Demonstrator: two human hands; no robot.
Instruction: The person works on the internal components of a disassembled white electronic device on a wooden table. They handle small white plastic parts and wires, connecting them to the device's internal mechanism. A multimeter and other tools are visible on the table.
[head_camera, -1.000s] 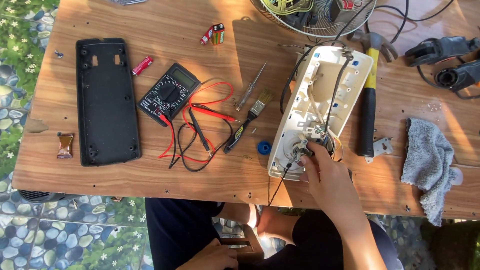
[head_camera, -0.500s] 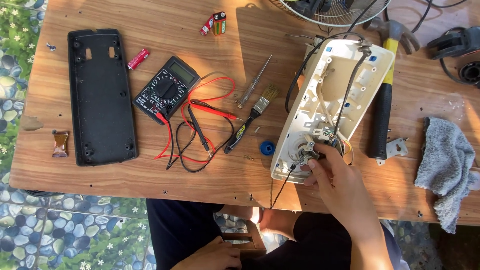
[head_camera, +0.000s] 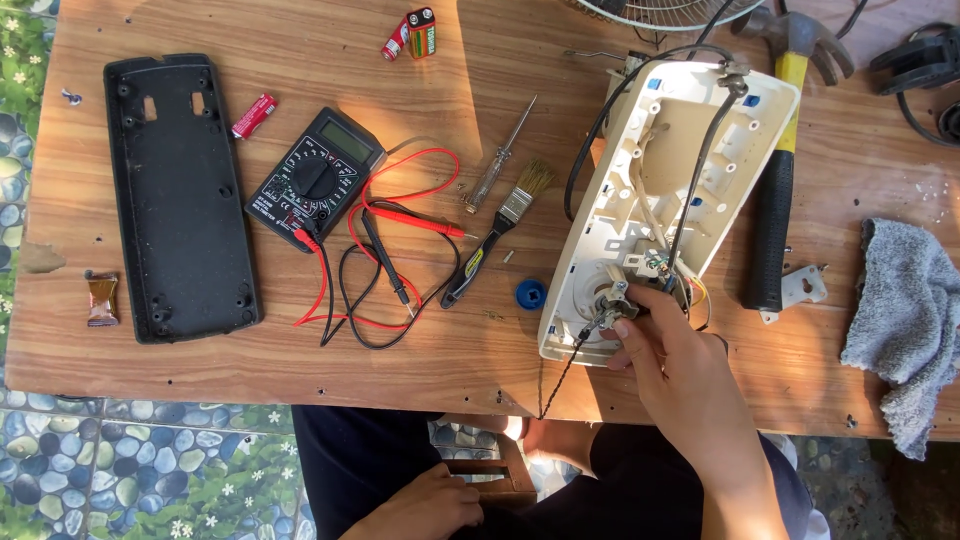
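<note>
Far left on the wooden table (head_camera: 300, 60): black cover panel (head_camera: 180, 200), then multimeter (head_camera: 315, 180) with red and black leads, screwdriver (head_camera: 502, 155), paintbrush (head_camera: 495, 235). Compared with half a second earlier: everything shifted leftward in view, little else changed. Left hand (head_camera: 425, 510) under the table edge, grip unclear. Right hand (head_camera: 670, 355) pinching a small metal switch part (head_camera: 608, 305) inside the cream housing (head_camera: 670, 200), right of centre. Beyond: hammer (head_camera: 775, 170), grey rag (head_camera: 910, 320).

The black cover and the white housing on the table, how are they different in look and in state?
The black cover lies flat at the left, alone, with nothing in it. The white housing lies at the right, tilted, with wires and parts inside. No hand touches the black cover; the right hand works at the near end of the white housing. The left hand rests below the table edge. Both are long, rounded plastic shells.
</note>
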